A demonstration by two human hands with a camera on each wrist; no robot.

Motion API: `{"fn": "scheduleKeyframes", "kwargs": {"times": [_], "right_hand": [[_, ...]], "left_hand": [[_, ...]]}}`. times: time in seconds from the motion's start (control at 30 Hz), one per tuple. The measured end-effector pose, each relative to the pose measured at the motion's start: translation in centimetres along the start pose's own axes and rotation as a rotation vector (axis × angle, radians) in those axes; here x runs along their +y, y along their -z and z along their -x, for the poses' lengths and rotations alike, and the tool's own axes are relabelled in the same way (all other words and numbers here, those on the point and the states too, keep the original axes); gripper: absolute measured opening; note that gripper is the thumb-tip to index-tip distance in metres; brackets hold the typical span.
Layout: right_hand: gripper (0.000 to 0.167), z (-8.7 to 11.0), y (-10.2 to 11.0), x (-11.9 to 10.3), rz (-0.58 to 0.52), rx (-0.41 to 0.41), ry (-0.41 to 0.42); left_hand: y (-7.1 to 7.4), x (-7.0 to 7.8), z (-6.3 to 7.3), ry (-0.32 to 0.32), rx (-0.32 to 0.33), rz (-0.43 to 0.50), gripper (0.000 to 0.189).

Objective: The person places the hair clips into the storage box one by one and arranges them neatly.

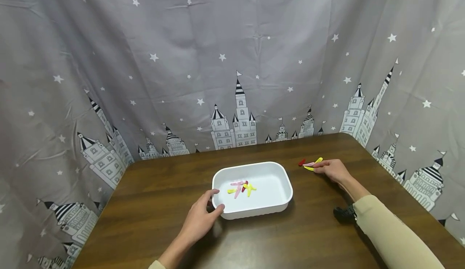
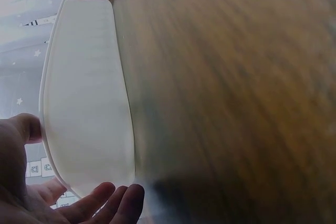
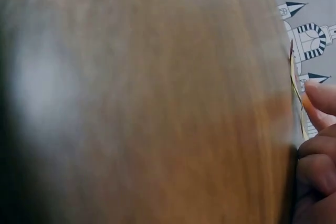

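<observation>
A white tray stands on the wooden table, with several pink, red and yellow hair clips lying inside toward its left. My left hand holds the tray by its near left corner, thumb and fingers spread around the rim and wall. To the right of the tray, my right hand reaches down over a few loose clips: a red clip, a pink clip and yellow clips. Its thumb and fingertips are right at a yellow clip; I cannot tell whether they pinch it.
A black object shows beneath the right wrist at the sleeve's cuff. Behind the brown table hangs a grey curtain printed with castles and stars, which meets the table's back and side edges.
</observation>
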State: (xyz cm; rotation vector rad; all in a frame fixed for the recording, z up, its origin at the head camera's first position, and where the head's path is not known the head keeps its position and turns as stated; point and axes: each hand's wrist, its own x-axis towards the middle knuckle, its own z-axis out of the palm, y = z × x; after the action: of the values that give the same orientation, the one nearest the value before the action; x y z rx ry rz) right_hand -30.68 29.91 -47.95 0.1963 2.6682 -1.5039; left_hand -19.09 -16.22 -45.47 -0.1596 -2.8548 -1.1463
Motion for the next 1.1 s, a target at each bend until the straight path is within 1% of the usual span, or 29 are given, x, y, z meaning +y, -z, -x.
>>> {"fn": "scheduleKeyframes", "kwargs": {"times": [0.03, 0.13, 0.27, 0.37, 0.47, 0.57, 0.73, 0.87, 1.03, 1.1], "right_hand": [[0.036, 0.0, -0.1, 0.2, 0.015, 0.004, -0.005], [0.035, 0.1, -0.3, 0.4, 0.087, 0.006, 0.023], [0.034, 0.4, -0.6, 0.2, 0.152, 0.006, 0.049], [0.032, 0.6, -1.0, 0.4, 0.146, 0.007, 0.037], [0.03, 0.6, -1.1, 0.5, 0.149, 0.015, 0.045], [0.026, 0.4, -1.1, 0.5, 0.156, 0.038, 0.059], [0.024, 0.0, -0.7, 0.0, 0.185, 0.047, 0.078], [0.025, -0.1, -0.6, -0.4, 0.197, 0.031, 0.077], [0.029, 0.1, -0.6, -0.6, 0.194, 0.034, 0.069], [0.03, 0.2, -0.6, -0.6, 0.195, 0.039, 0.067]], "left_hand": [[-0.1, 0.0, 0.1, 0.001, -0.003, -0.001, 0.047], [-0.2, -0.1, 0.3, -0.005, -0.001, 0.002, 0.047], [-0.1, -0.1, 0.4, -0.017, 0.008, 0.003, 0.047], [-0.1, -0.2, 0.6, -0.016, 0.005, 0.001, 0.046], [-0.1, -0.2, 0.7, -0.008, 0.003, 0.002, 0.046], [-0.1, -0.1, 0.5, -0.003, 0.006, 0.002, 0.046], [-0.1, 0.1, 0.2, -0.001, 0.008, 0.002, 0.047], [0.0, 0.1, 0.1, -0.01, 0.011, 0.003, 0.047], [0.0, 0.2, 0.1, -0.027, 0.007, 0.005, 0.046], [0.0, 0.2, 0.1, -0.024, 0.003, 0.005, 0.046]]}}
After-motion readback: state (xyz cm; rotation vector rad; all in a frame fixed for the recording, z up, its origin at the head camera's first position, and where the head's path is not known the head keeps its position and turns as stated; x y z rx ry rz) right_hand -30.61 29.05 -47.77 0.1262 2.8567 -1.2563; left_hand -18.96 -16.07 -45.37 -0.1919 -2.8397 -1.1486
